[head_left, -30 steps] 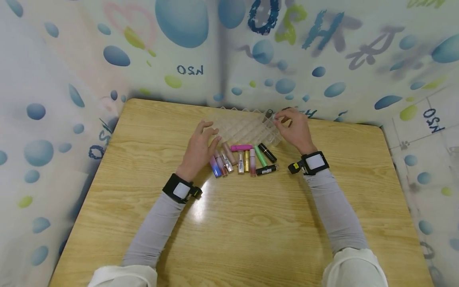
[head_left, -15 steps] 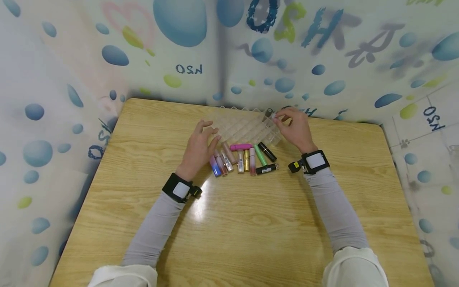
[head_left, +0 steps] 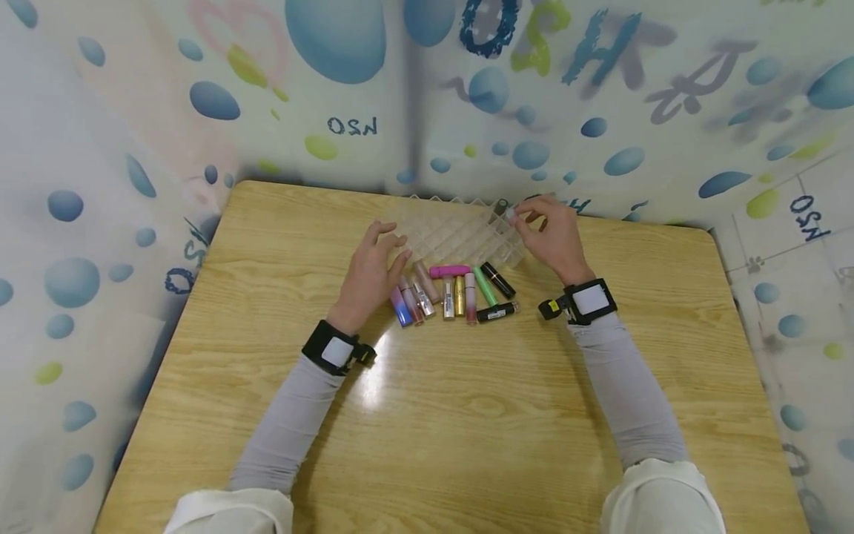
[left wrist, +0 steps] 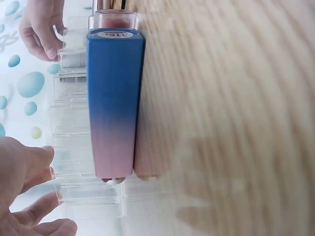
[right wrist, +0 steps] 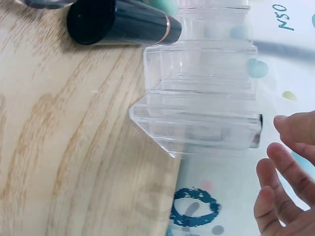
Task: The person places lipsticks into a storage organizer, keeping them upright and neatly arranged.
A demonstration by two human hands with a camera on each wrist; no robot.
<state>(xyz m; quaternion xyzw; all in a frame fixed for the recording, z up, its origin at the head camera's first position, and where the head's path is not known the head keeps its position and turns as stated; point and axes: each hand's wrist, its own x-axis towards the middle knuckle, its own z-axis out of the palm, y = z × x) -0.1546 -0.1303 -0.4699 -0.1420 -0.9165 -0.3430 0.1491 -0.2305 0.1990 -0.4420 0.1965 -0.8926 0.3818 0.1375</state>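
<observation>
A clear plastic organizer (head_left: 447, 230) with diamond-shaped compartments stands by the table's back edge. My left hand (head_left: 369, 274) is at its left end, fingers spread and relaxed, fingertips at the upper edge. At the right end is my right hand (head_left: 554, 236), its fingers loosely bent and apart. The right wrist view shows nothing between thumb and fingers. A dark-topped tube (head_left: 500, 206) stands in a back right compartment, with a pale top (head_left: 510, 213) beside it near the right fingertips. Before the organizer lie several lip tubes, including a blue-pink one (left wrist: 115, 98) and a black one (right wrist: 128, 24).
The loose row also includes a magenta tube (head_left: 450, 271), a green one (head_left: 485, 287), a gold one (head_left: 459, 297) and a black one lying crosswise (head_left: 497, 311). A patterned wall (head_left: 427, 111) rises behind the wooden table (head_left: 467, 430).
</observation>
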